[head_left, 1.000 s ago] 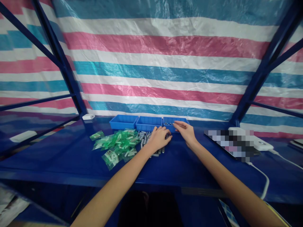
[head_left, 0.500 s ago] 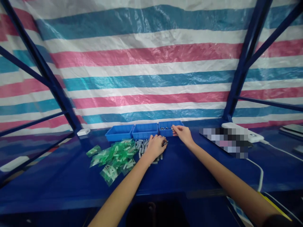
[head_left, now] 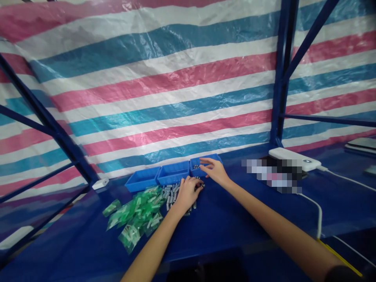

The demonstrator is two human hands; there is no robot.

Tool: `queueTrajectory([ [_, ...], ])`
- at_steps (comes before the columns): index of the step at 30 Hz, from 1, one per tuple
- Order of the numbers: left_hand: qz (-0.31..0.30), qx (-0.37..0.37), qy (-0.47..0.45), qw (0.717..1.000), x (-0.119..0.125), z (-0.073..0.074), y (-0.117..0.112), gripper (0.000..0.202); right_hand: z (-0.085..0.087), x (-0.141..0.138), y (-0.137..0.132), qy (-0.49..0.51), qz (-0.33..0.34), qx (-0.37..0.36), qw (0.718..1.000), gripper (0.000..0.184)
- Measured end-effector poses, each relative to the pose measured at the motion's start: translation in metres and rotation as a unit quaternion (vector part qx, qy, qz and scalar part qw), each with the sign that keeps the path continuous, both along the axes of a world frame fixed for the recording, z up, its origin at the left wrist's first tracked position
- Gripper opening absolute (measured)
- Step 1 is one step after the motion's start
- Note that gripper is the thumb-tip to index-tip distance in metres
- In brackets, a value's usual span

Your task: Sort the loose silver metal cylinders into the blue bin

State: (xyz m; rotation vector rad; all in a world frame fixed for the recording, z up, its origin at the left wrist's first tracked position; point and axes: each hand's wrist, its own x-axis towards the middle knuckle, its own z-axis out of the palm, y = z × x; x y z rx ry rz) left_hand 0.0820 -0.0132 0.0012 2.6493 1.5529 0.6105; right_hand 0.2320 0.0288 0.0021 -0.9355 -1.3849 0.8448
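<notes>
My left hand (head_left: 188, 192) is curled over the right side of a pile of short grey metal cylinders (head_left: 171, 194). Small shiny metal parts peep out at its fingertips, too small to name. Above the near edge of the right-hand blue tray (head_left: 219, 158), my right hand (head_left: 215, 171) has its thumb and fingers apart, with nothing seen between them. A few small metal pieces (head_left: 196, 167) lie in that tray. Two more blue trays, the middle one (head_left: 174, 172) and the left one (head_left: 142, 180), stand in the same row.
Green-tinted plastic packets (head_left: 138, 213) are heaped left of the cylinders. A white power bank (head_left: 293, 157) with a cable and a blurred-out flat device (head_left: 272, 174) lie to the right. A small white box (head_left: 100, 184) sits by the left blue post.
The right hand's fingers have spread from a pinch at the right-hand tray. The left hand stays over the cylinders. The whole view has shifted and tilted a little.
</notes>
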Motion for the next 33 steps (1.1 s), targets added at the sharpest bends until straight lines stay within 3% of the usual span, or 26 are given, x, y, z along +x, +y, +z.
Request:
queueTrajectory([
  [3,0.013,0.009,-0.062,0.998,-0.001,-0.002,0.005,0.021,-0.003,0.0,-0.002,-0.107,-0.031,0.027,0.993,0.02],
  [6,0.025,0.035,-0.155,0.987,-0.004,-0.004,0.012,0.021,-0.006,0.002,-0.003,-0.14,-0.049,0.045,0.988,0.016],
  [15,0.034,0.022,-0.375,0.926,-0.006,0.006,0.019,0.027,-0.008,0.001,-0.013,-0.132,0.089,0.003,0.987,0.024],
  [19,0.029,0.02,-0.383,0.923,-0.003,0.006,0.018,0.029,-0.011,-0.001,-0.014,-0.185,0.064,0.051,0.979,0.024],
  [33,0.022,0.068,-0.311,0.948,0.001,0.006,0.012,0.025,0.001,-0.003,-0.032,-0.262,-0.08,0.071,0.959,0.02],
])
